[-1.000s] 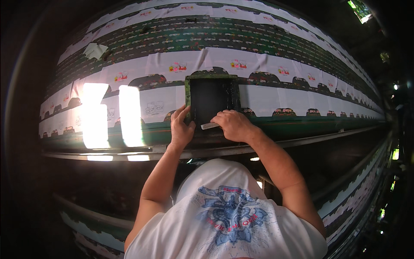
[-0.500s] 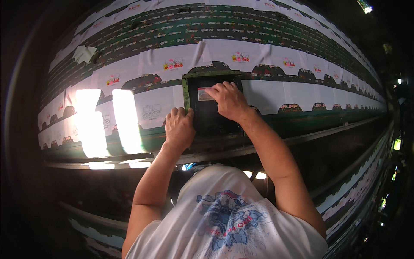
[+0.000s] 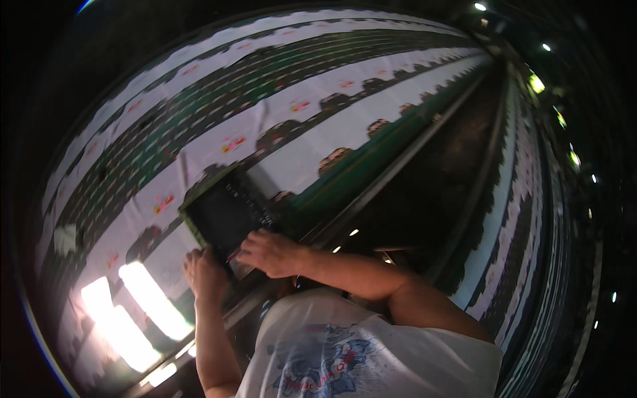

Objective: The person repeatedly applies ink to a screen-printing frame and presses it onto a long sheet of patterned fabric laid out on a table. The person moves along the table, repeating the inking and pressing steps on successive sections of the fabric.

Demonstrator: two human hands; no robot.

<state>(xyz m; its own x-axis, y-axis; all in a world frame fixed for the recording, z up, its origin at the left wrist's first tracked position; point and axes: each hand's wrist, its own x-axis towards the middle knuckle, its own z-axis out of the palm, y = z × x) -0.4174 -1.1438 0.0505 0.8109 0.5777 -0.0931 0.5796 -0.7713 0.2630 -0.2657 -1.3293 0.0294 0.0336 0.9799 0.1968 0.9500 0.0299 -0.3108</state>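
A dark screen-printing frame [image 3: 193, 227] with a greenish edge lies tilted across white fabric pieces on a long table. My left hand [image 3: 204, 273] is closed on the frame's near left corner. In my right hand [image 3: 269, 253] is a small flat squeegee, its pale blade [image 3: 240, 268] partly showing at the near end of the frame's dark mesh. The fingers hide the rest of the squeegee, and motion blurs it a little. Beyond the frame, a white fabric strip [image 3: 292, 176] carries on along the table.
Rows of white fabric pieces with small coloured prints [image 3: 233, 144] run along the green table [image 3: 352, 174]. Bright sun patches [image 3: 156, 302] fall at the left. A dark aisle [image 3: 424, 192] separates this table from another one with fabric rows [image 3: 488, 245] at the right.
My right hand has drawn the squeegee from the frame's far part to its near end. The left hand stays at the frame's corner. The whole view has turned rightward.
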